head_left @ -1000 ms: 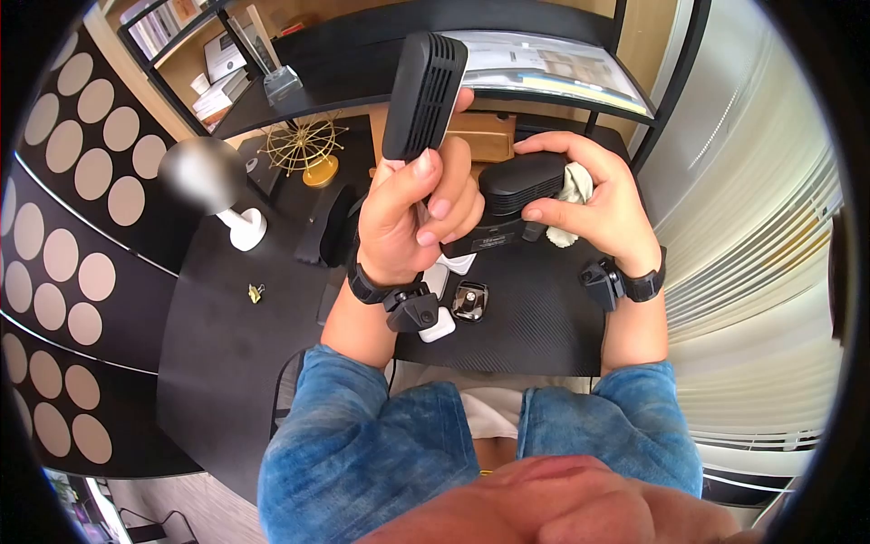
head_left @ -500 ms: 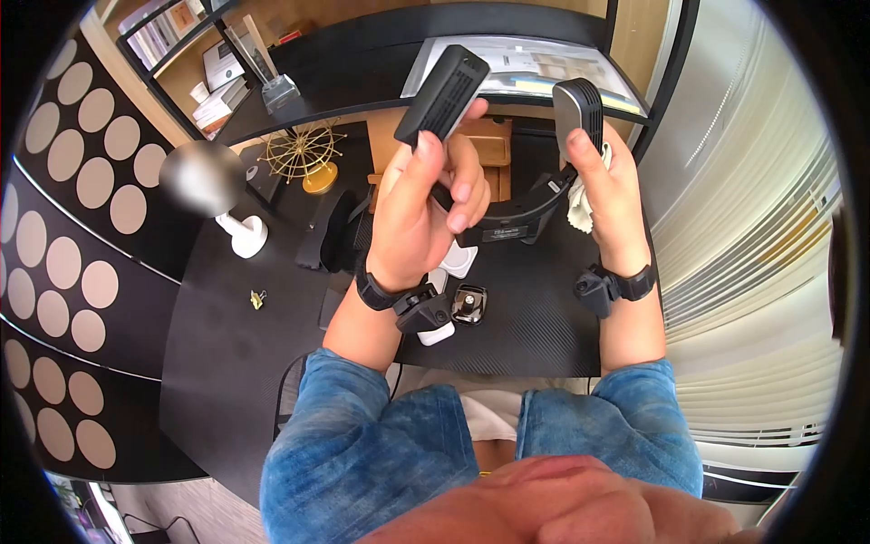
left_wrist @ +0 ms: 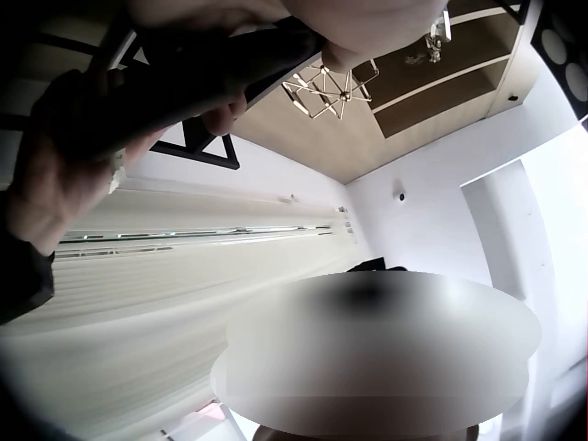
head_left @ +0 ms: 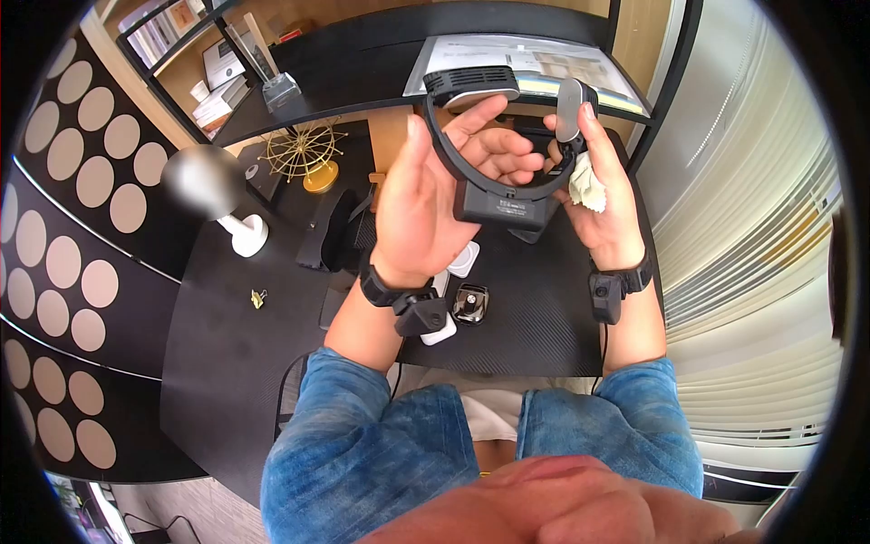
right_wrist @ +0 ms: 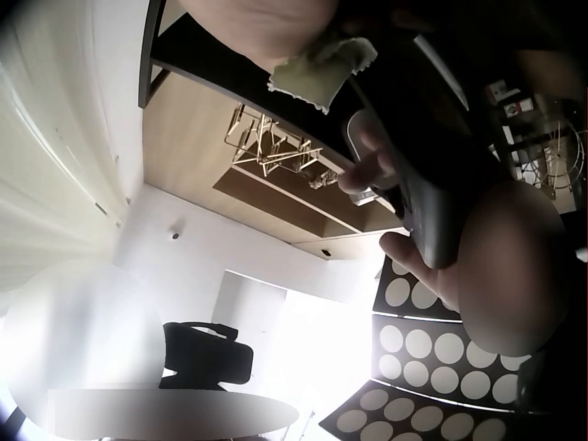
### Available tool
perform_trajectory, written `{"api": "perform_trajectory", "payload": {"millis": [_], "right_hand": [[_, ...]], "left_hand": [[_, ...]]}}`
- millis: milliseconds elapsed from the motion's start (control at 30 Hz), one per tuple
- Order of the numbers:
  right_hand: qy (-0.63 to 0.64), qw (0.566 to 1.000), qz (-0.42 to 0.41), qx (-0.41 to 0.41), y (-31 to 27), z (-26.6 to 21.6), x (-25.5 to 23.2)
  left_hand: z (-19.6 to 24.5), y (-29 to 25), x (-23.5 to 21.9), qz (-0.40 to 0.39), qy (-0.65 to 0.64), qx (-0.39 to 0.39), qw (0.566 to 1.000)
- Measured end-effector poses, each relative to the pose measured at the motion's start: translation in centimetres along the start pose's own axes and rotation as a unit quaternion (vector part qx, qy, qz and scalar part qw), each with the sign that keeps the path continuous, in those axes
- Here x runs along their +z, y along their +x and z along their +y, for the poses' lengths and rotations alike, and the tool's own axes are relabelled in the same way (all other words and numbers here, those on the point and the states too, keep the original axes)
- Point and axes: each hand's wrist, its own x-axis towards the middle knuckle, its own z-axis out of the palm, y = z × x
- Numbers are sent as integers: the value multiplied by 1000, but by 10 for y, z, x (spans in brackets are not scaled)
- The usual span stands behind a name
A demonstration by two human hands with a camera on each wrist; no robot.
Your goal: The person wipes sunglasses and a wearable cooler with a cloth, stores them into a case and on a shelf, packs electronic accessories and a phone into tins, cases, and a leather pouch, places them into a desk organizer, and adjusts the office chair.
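Observation:
A black, curved neck fan (head_left: 501,208) is held up over the desk, loop upward, with slotted vents and silver plates at its two ends. My left hand (head_left: 412,204) is spread behind its left side, thumb up, and the fingers show through the loop. The right hand (head_left: 618,204) grips the other end, thumb along the silver plate. A pale cloth (head_left: 587,186) with a zigzag edge is tucked in that same hand. The right wrist view shows the cloth (right_wrist: 322,75) beside the dark band (right_wrist: 432,211). In the left wrist view the neck fan (left_wrist: 197,92) is a dark bar.
On the black desk (head_left: 535,335) below lie a glossy dark square item (head_left: 470,304) and a white square pad (head_left: 464,260). To the left stand a gold wheel ornament (head_left: 319,175), a white round-based stand (head_left: 249,236) and a small clip (head_left: 259,299). A raised shelf (head_left: 353,77) spans the back.
The neck fan has turned so its left end lies sideways and its loop faces up. My left fingers have let go of that end and spread out. The right hand keeps its end and cloth.

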Motion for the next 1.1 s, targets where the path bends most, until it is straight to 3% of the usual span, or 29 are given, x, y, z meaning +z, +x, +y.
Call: {"api": "perform_trajectory", "payload": {"millis": [67, 133, 200, 333, 533, 600, 733, 867, 933, 1000, 1067, 1100], "right_hand": [[11, 1000, 2, 8, -2, 1, 4], [22, 1000, 4, 15, -5, 2, 6], [27, 998, -47, -31, -6, 3, 8], [1, 997, -56, -46, -4, 2, 4], [-34, 996, -18, -82, 0, 5, 1], [-41, 997, -40, -52, 2, 4, -6], [-45, 995, -45, -72, -3, 3, 3], [-111, 985, -103, -77, -4, 1, 7], [-207, 967, -130, -72, 1, 5, 1], [-230, 958, -140, -99, 8, 9, -4], [-344, 928, -79, -122, 9, 4, -7], [-321, 929, -59, -175, 6, 3, -4]], "left_hand": [[-16, 1, 12, 42, 97, 92, 990], [-21, 2, 6, 24, 152, 129, 980], [-20, 1, 1, -36, 175, 154, 972], [-13, -1, -5, -51, 152, 140, 977], [-9, -2, -1, 0, 162, 115, 980], [-9, -3, 3, 14, 152, 121, 981], [-6, -4, 3, 11, 115, 134, 984], [3, -6, 2, -13, 96, 134, 986], [6, -6, 1, -4, 80, 132, 988], [10, -7, -2, 7, 62, 87, 994], [14, -7, -3, 21, 55, 54, 997], [15, -7, -3, 36, 49, 21, 998]]}}
